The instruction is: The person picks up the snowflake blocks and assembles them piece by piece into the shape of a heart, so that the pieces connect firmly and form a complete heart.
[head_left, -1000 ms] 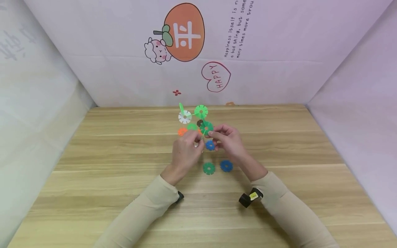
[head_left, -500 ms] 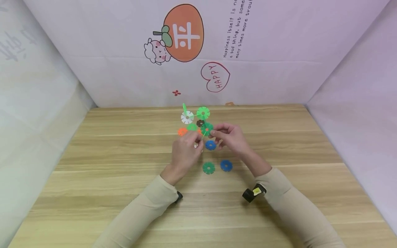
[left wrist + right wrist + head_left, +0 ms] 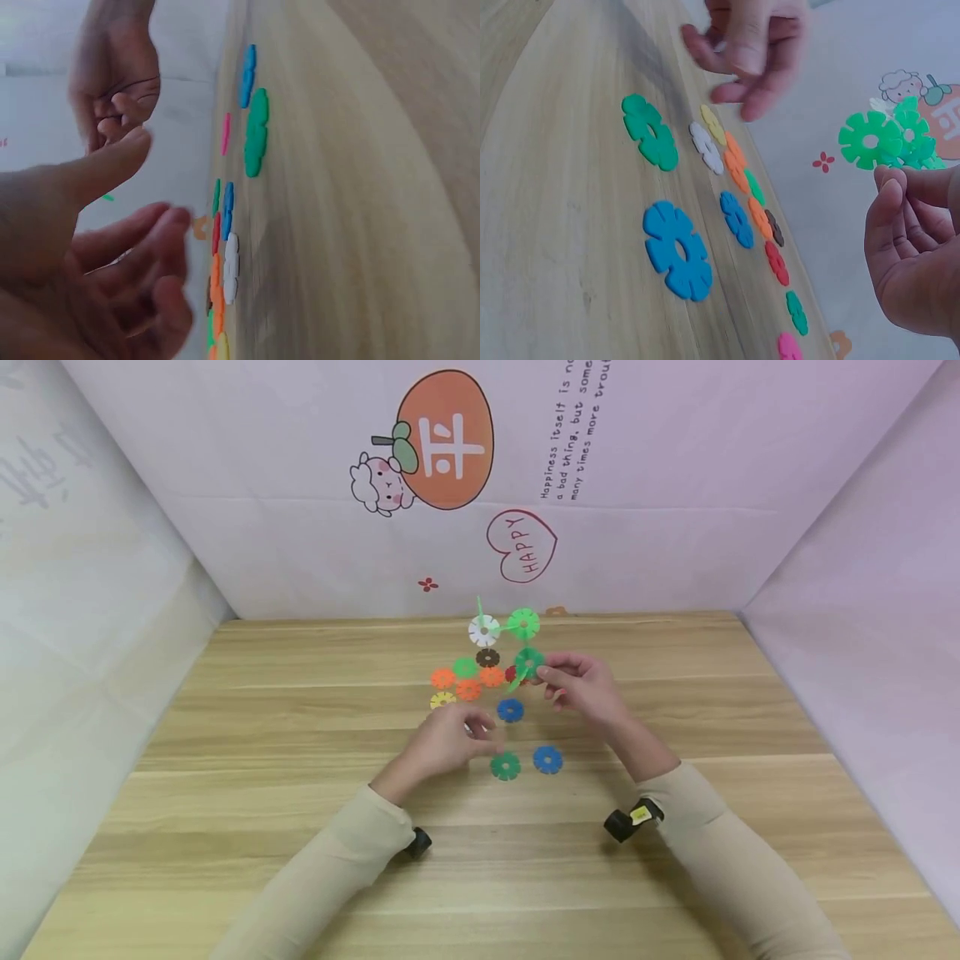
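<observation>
While the right hand (image 3: 588, 689) held it up: the cluster of linked discs (image 3: 516, 628) hung clear of the tabletop (image 3: 300, 843), at 10 o'clock from that hand in the head view.
Right fingers: pinching the dark green disc (image 3: 523, 658) by its edge, with the rest of the cluster sticking out past the grip.
Left hand (image 3: 450, 735): loosely curved, fingers apart from the thumb, holding nothing; the loose green disc (image 3: 506, 774) lay near it, at 4 o'clock.
Cluster layout: with the dark green disc as clock centre, the bright green disc (image 3: 528, 617) sat at 12 and the white disc (image 3: 484, 639) at 10.
Weight: looked like next to nothing, thin plastic by my guess, so drooping was no big worry.
Stiffness: probably stiff with a little spring, more likely to flex at the notches than snap.
Slip: the smooth faces looked kinda slick, though the notched rims should've given fingers some bite.
Weak spot: the slotted joints, I'd say; a sideways knock on the white disc, well out from the pinch, could've popped one.
Best hold: flat across the dark green disc, both faces covered, close to the joint.
Loose blue disc (image 3: 548, 770): flat at 3 o'clock from the loose green disc, likely easiest lifted by its rim.
</observation>
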`<state>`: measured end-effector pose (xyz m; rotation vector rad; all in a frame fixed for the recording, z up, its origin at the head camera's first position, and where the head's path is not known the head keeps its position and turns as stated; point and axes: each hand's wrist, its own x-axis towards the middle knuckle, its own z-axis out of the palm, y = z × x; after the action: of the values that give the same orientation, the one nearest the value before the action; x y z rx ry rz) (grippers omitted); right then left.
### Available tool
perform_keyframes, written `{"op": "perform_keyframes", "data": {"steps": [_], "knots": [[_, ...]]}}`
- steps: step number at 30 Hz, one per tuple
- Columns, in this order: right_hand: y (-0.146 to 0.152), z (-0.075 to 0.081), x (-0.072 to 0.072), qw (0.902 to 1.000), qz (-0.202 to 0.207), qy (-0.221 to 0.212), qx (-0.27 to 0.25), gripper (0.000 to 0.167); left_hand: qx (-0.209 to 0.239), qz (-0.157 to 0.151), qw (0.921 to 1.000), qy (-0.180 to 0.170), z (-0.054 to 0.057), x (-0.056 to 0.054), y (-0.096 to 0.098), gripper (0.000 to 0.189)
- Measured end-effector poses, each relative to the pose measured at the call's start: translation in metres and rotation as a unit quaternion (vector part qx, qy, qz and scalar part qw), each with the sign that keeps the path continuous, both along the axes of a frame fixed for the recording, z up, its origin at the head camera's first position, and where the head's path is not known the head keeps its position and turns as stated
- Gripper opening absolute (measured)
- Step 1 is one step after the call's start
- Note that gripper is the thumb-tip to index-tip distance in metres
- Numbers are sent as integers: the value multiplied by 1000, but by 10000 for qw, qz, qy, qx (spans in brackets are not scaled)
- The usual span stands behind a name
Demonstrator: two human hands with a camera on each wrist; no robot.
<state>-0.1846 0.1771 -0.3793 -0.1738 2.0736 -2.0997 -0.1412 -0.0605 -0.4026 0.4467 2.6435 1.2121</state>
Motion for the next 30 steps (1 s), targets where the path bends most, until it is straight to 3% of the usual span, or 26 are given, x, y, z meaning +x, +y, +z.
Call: {"op": "perform_keyframes", "data": {"steps": [3, 6, 13, 20, 26, 30], "knots": [[7, -1, -1, 9999, 3, -39, -95, 20, -9, -432, 9962, -756, -2, -3, -1, 42], [11, -2, -1, 9999, 39, -21, -95, 20, -167, -659, 9928, -984, -5, -5, 0, 44], [15, -5, -1, 9999, 69, 7, -90, 22, -829, -732, 9916, -672, -10, -4, 11, 42], [16, -5, 0, 9998, 115, 8, -134, 23, -1334, -812, 9868, -420, -5, 0, 21, 33], [16, -7, -1, 9999, 110, 41, -83, 22, -1466, -764, 9855, -371, -4, 2, 23, 33], [16, -8, -1, 9999, 79, 28, -83, 16, -1254, -640, 9896, -299, -6, 2, 21, 32]]}}
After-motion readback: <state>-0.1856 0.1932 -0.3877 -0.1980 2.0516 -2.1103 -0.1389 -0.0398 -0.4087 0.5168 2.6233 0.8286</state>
